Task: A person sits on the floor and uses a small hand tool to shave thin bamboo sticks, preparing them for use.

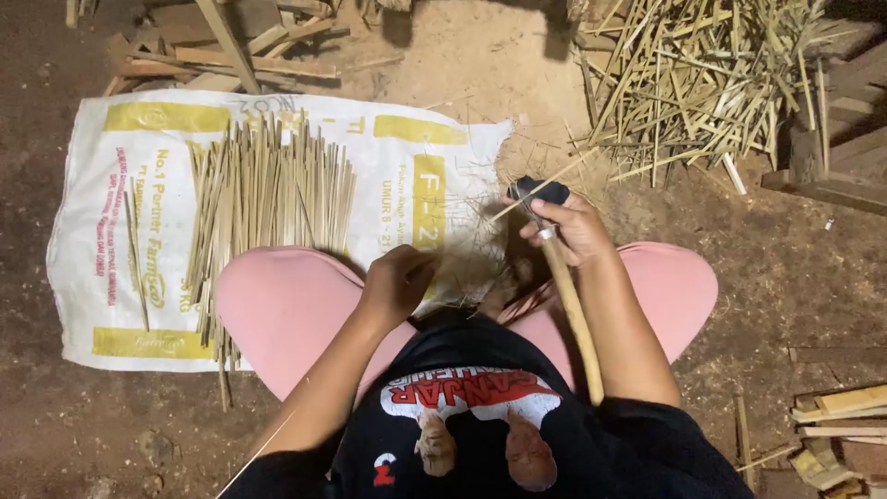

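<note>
We saw the right hand (pixel 571 225) clenched around a knife (pixel 554 268) with a long pale wooden handle. The tool's long axis ran from low near the person's right side, up and slightly leftward toward the ground ahead, so its dark blade end pointed away from the body, just beyond the fingers. The handle passed under the forearm and lay over the right thigh in pink trousers.

A thin bamboo strip (pixel 540 187) crossed the blade end. Its long axis slanted from lower left to upper right, its far tip pointing toward the loose pile of bamboo offcuts (pixel 702 83) at the upper right.

The left hand (pixel 399 280) was closed into a fist between the knees, beside a tuft of fine shavings (pixel 471 259). We thought it pinched the near end of the strip, but blur there kept us from being sure.

To the left, a white and yellow woven sack (pixel 111 240) lay flat on the dirt floor. On it rested a bundle of trimmed bamboo slivers (pixel 268 199), laid side by side with their long axes running away from the person, the near ends touching the left knee.
</note>
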